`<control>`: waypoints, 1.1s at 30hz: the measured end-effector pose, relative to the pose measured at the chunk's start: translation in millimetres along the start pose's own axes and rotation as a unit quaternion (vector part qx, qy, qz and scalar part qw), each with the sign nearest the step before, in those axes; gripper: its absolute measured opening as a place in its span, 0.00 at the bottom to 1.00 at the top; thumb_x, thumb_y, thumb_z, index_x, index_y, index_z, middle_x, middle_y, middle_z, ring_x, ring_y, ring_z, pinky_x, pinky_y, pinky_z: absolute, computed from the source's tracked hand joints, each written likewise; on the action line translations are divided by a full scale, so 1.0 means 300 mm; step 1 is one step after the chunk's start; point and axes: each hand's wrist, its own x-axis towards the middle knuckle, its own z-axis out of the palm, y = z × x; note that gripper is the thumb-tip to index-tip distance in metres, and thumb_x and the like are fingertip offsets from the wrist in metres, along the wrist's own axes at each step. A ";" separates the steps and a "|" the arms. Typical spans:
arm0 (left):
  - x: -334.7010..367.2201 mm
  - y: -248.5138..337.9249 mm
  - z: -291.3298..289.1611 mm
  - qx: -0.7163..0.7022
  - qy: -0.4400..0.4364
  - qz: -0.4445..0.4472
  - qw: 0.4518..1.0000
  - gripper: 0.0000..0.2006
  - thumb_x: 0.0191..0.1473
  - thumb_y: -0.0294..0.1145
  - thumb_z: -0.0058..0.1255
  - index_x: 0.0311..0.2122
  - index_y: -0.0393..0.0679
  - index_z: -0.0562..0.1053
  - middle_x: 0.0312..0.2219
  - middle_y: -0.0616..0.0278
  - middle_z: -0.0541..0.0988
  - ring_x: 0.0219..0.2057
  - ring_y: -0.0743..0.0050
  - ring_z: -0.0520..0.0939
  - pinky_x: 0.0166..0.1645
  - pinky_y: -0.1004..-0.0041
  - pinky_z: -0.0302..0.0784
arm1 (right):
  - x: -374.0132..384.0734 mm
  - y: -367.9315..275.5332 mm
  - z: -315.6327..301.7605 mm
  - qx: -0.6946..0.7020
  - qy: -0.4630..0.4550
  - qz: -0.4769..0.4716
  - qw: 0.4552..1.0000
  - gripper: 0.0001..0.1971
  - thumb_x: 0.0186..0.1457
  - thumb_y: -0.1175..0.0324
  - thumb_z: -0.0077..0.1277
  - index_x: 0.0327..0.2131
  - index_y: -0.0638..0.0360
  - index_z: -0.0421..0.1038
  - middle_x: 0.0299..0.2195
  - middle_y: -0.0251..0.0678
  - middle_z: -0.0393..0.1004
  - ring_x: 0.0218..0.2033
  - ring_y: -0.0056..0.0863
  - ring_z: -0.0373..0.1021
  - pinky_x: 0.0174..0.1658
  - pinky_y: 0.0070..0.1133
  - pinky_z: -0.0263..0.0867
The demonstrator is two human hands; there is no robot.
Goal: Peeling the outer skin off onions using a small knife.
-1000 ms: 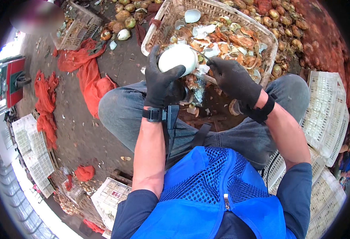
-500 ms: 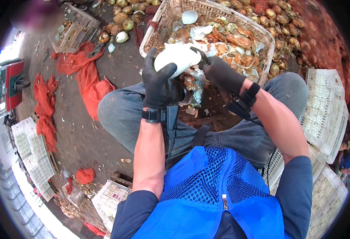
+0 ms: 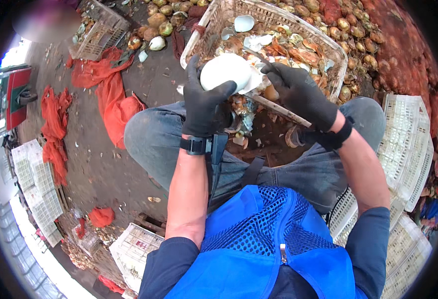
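Head view: left hand (image 3: 206, 102) (gloved) grips peeled onion (image 3: 225, 71); right hand (image 3: 301, 94) clasps knife (image 3: 258, 59).

Peeled onion (image 3: 225, 71) in gloved left hand (image 3: 205, 103)

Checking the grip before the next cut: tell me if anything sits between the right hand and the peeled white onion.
Nothing visible does. The left hand holds the peeled white onion over the basket; the right hand is right beside it, touching the loose white skin at its edge.

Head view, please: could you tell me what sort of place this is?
Probably a market or produce yard where onions are peeled: a heap of onions, a basket of peelings, red net sacks on the ground.
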 end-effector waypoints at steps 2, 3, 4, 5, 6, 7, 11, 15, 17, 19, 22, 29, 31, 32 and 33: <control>-0.018 0.039 0.023 0.162 -0.013 0.068 0.984 0.44 0.43 0.28 0.65 0.63 0.24 0.55 0.48 0.46 0.77 0.48 0.56 0.82 0.53 0.64 0.81 | 0.011 -0.021 -0.042 -0.039 -0.070 -0.061 0.995 0.07 0.61 0.69 0.52 0.41 0.58 0.75 0.29 0.49 0.78 0.32 0.50 0.76 0.35 0.37 0.71; 0.000 -0.024 -0.032 0.311 -0.073 0.235 0.918 0.49 0.41 0.30 0.67 0.64 0.23 0.51 0.48 0.46 0.76 0.48 0.56 0.81 0.53 0.63 0.80 | 0.007 -0.020 -0.052 -0.079 -0.091 -0.066 0.991 0.10 0.58 0.70 0.55 0.43 0.55 0.75 0.30 0.47 0.78 0.32 0.48 0.77 0.35 0.36 0.72; 0.001 -0.028 -0.031 0.310 -0.073 0.235 0.918 0.49 0.41 0.30 0.67 0.64 0.23 0.51 0.48 0.46 0.76 0.48 0.56 0.81 0.53 0.63 0.80 | 0.006 -0.016 -0.061 -0.080 -0.091 -0.066 0.990 0.10 0.58 0.70 0.55 0.43 0.55 0.75 0.30 0.47 0.78 0.32 0.48 0.77 0.35 0.36 0.72; 0.002 -0.031 -0.030 0.334 -0.064 0.236 0.910 0.51 0.39 0.32 0.68 0.64 0.24 0.51 0.49 0.46 0.75 0.48 0.56 0.81 0.53 0.63 0.80 | 0.006 -0.012 -0.070 -0.096 -0.105 -0.081 0.987 0.11 0.56 0.71 0.56 0.43 0.55 0.75 0.31 0.46 0.79 0.33 0.47 0.77 0.35 0.36 0.72; 0.002 -0.035 -0.029 0.359 -0.055 0.237 0.901 0.53 0.38 0.34 0.70 0.65 0.24 0.50 0.49 0.46 0.74 0.49 0.57 0.80 0.53 0.62 0.80 | 0.007 -0.009 -0.079 -0.112 -0.118 -0.096 0.982 0.12 0.54 0.71 0.57 0.43 0.54 0.75 0.32 0.46 0.79 0.33 0.47 0.77 0.36 0.36 0.73; -0.001 -0.025 -0.018 0.358 -0.055 0.236 0.902 0.53 0.38 0.34 0.70 0.65 0.24 0.50 0.49 0.46 0.74 0.49 0.57 0.80 0.53 0.62 0.80 | 0.006 -0.009 -0.090 -0.112 -0.119 -0.096 0.982 0.12 0.54 0.71 0.57 0.43 0.54 0.75 0.32 0.46 0.79 0.33 0.47 0.77 0.36 0.36 0.73; -0.011 -0.011 0.000 0.209 -0.045 0.123 0.969 0.56 0.34 0.38 0.72 0.65 0.27 0.52 0.50 0.46 0.73 0.49 0.57 0.80 0.53 0.62 0.80 | 0.015 -0.008 -0.137 -0.113 -0.152 -0.118 0.975 0.17 0.50 0.73 0.59 0.46 0.53 0.76 0.32 0.45 0.79 0.34 0.45 0.78 0.36 0.35 0.73; -0.008 -0.030 -0.012 0.199 -0.051 0.128 0.970 0.59 0.32 0.39 0.73 0.66 0.28 0.51 0.50 0.47 0.73 0.49 0.57 0.80 0.53 0.62 0.80 | 0.043 -0.007 -0.171 -0.122 -0.196 -0.131 0.964 0.21 0.48 0.73 0.60 0.48 0.53 0.75 0.31 0.44 0.79 0.34 0.43 0.78 0.37 0.33 0.73; -0.012 -0.039 -0.016 0.192 -0.051 0.131 0.971 0.59 0.31 0.38 0.74 0.67 0.29 0.51 0.50 0.48 0.74 0.49 0.58 0.80 0.53 0.62 0.79 | 0.056 -0.016 -0.186 -0.142 -0.211 -0.134 0.958 0.20 0.49 0.72 0.59 0.49 0.53 0.75 0.31 0.43 0.79 0.34 0.42 0.78 0.37 0.33 0.73; -0.016 -0.034 -0.014 0.184 -0.052 0.134 0.972 0.59 0.31 0.38 0.74 0.67 0.29 0.51 0.50 0.48 0.74 0.49 0.58 0.80 0.53 0.62 0.79 | 0.075 -0.029 -0.207 -0.164 -0.226 -0.137 0.951 0.20 0.49 0.72 0.59 0.49 0.52 0.75 0.32 0.42 0.79 0.34 0.42 0.78 0.38 0.33 0.73; -0.029 0.001 -0.002 0.155 -0.072 0.092 0.981 0.59 0.31 0.37 0.74 0.68 0.31 0.52 0.50 0.48 0.75 0.49 0.59 0.80 0.54 0.63 0.79 | 0.102 -0.024 -0.230 -0.255 -0.262 -0.127 0.922 0.18 0.53 0.71 0.57 0.49 0.52 0.75 0.32 0.41 0.79 0.34 0.41 0.78 0.38 0.33 0.73; -0.051 0.052 0.018 0.054 -0.090 0.062 0.992 0.58 0.32 0.34 0.72 0.69 0.33 0.52 0.51 0.48 0.76 0.51 0.60 0.80 0.55 0.64 0.79 | 0.115 0.024 -0.247 -0.209 -0.233 -0.164 0.936 0.17 0.57 0.71 0.53 0.51 0.50 0.74 0.31 0.40 0.78 0.33 0.41 0.77 0.36 0.34 0.72; -0.051 0.057 0.023 0.046 -0.090 0.058 0.993 0.57 0.32 0.34 0.71 0.69 0.33 0.52 0.50 0.48 0.76 0.51 0.59 0.80 0.55 0.64 0.79 | 0.134 0.078 -0.241 -0.242 -0.221 -0.181 0.927 0.19 0.56 0.72 0.53 0.52 0.48 0.73 0.31 0.40 0.78 0.32 0.42 0.77 0.35 0.35 0.72; -0.049 0.052 0.021 0.021 -0.095 0.045 0.994 0.57 0.32 0.34 0.70 0.69 0.33 0.52 0.51 0.47 0.76 0.51 0.59 0.80 0.56 0.64 0.78 | 0.124 0.096 -0.235 -0.243 -0.219 -0.181 0.927 0.19 0.56 0.72 0.53 0.52 0.48 0.73 0.31 0.40 0.78 0.32 0.42 0.77 0.35 0.35 0.72; -0.045 0.049 0.020 -0.004 -0.099 0.031 0.995 0.57 0.31 0.34 0.69 0.69 0.33 0.52 0.51 0.47 0.75 0.52 0.59 0.80 0.56 0.64 0.78 | 0.112 0.115 -0.228 -0.243 -0.205 -0.172 0.932 0.19 0.56 0.72 0.52 0.52 0.48 0.73 0.31 0.40 0.77 0.32 0.42 0.77 0.35 0.35 0.72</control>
